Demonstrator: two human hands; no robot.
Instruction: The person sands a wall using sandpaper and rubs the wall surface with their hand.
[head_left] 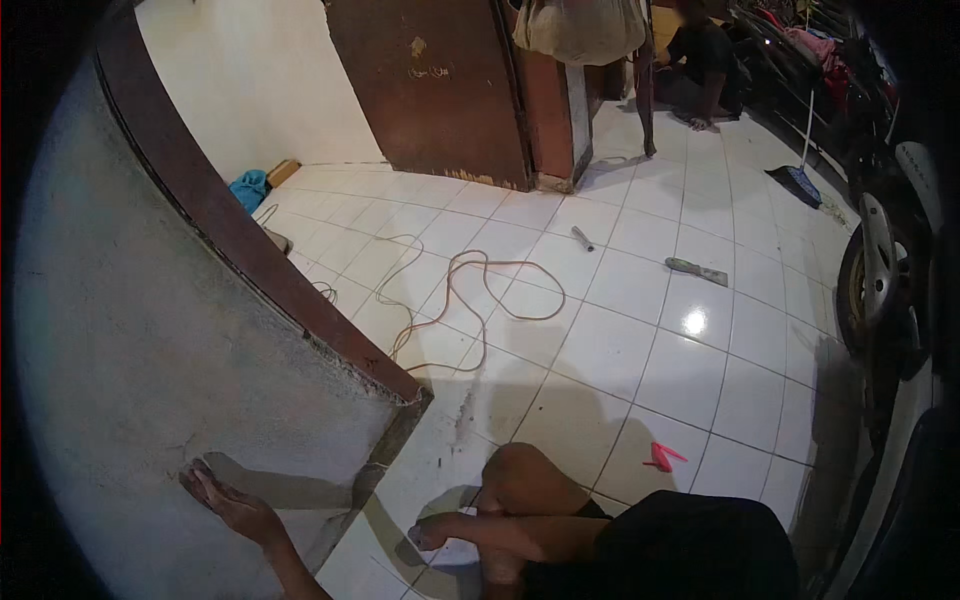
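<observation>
My left hand [225,503] is open against the rough grey plastered wall [140,380] on the left, its fingers stretched out and its shadow falling beside it. Across my bent bare leg [520,470] lies what looks like my right forearm. At its end, low over the floor near the wall's foot, my right hand [432,531] appears closed. A small greyish patch shows at its tip, but I cannot make out what it is. Dark cloth [710,545] covers part of me at the lower right.
A putty knife [697,270], a short grey tube-like piece [582,238], a red strip [662,458] and a looped cable [485,300] lie on white tiles. A motorcycle [880,270] and a broom [795,183] stand right. Another person [700,60] sits far back, near a brown door [440,90].
</observation>
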